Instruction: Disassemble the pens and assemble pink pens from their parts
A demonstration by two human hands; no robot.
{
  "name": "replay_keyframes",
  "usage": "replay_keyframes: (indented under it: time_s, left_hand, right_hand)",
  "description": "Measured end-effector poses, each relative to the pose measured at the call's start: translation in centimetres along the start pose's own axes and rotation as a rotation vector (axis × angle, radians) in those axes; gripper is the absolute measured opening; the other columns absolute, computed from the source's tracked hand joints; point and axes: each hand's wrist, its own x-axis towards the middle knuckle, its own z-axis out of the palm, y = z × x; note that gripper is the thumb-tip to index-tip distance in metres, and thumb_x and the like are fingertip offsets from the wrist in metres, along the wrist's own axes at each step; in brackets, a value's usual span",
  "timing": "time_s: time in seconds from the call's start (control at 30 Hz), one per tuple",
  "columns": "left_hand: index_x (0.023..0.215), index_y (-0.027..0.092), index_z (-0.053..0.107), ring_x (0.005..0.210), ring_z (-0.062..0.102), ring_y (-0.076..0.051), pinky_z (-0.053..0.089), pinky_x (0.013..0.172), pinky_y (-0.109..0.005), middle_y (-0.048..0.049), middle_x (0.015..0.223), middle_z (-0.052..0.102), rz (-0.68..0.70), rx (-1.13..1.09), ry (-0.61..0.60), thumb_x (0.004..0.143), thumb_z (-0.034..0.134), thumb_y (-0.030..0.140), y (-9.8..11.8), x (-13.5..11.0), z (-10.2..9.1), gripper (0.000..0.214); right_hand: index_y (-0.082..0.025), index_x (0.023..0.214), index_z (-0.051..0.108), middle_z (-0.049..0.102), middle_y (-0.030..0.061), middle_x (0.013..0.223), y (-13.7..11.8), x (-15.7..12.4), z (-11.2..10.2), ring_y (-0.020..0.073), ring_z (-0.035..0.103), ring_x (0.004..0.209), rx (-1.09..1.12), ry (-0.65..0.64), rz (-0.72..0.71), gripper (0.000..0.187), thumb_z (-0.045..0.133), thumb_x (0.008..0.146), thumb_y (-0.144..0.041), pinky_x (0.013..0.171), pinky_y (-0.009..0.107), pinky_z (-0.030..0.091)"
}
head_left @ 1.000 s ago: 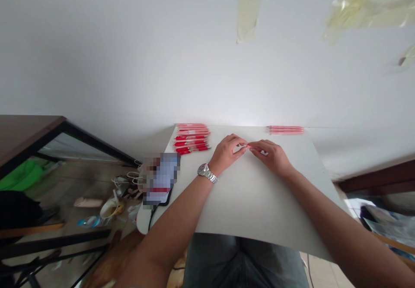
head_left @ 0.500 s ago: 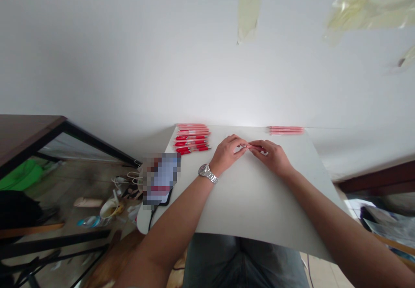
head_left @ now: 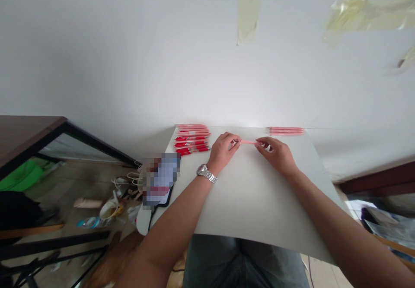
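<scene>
A slim pink pen [head_left: 248, 142] is stretched level between my two hands, above the white table [head_left: 256, 201]. My left hand [head_left: 223, 150] pinches its left end, and a metal-band watch sits on that wrist. The right end is pinched between the thumb and fingers of my right hand [head_left: 275, 152]; the fingertips cover both ends. Left of my left hand lies a stack of pink and red pens [head_left: 192, 139], side by side. Beyond my right hand, several pink pens [head_left: 286, 131] lie together by the wall.
A blurred-out phone [head_left: 162, 180] with a black cable rests on the table's left edge. A white wall [head_left: 207, 63] rises directly behind the table. On the left stand a dark-topped table [head_left: 29, 134] and, on the floor, a cup [head_left: 108, 210] and a bottle [head_left: 89, 223].
My hands have moved apart from fingertips nearly touching, the left one leftward and the right one slightly rightward. More of the pink pen's middle now shows between them.
</scene>
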Motion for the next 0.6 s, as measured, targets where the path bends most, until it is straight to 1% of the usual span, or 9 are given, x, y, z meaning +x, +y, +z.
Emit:
replay_keyframes:
  time_s: [0.13,0.4,0.6]
  left_hand:
    - [0.106,0.023,0.068,0.094,0.065,-0.017,0.053,0.091,-0.032,-0.0035,0.102,0.069,0.0,0.008,0.003,0.1,0.062,0.023,-0.04,-0.05,0.05,0.009]
    - [0.107,0.024,0.068,0.096,0.063,-0.018,0.051,0.092,-0.034,-0.0029,0.101,0.068,0.016,0.08,-0.002,0.099,0.064,0.021,-0.35,-0.17,0.26,0.009]
    - [0.105,0.025,0.07,0.096,0.06,-0.021,0.05,0.09,-0.037,-0.0034,0.099,0.066,0.018,0.162,-0.009,0.097,0.067,0.022,-0.7,-0.19,0.48,0.009]
  right_hand:
    - [-0.025,0.105,0.077,0.075,0.005,0.087,-0.19,-0.02,-0.18,0.0204,0.068,0.074,-0.05,0.034,0.004,0.031,0.061,0.099,-0.051,0.068,0.035,0.052]
    - [-0.027,0.109,0.077,0.077,0.0064,0.091,-0.59,-0.06,-0.51,0.0222,0.068,0.08,-0.12,0.034,-0.082,0.032,0.055,0.103,-0.049,0.07,0.035,0.05]
    - [-0.028,0.108,0.078,0.076,0.0065,0.093,-0.42,-0.07,-0.31,0.0238,0.068,0.084,-0.195,0.034,-0.133,0.029,0.055,0.104,-0.045,0.071,0.036,0.049]
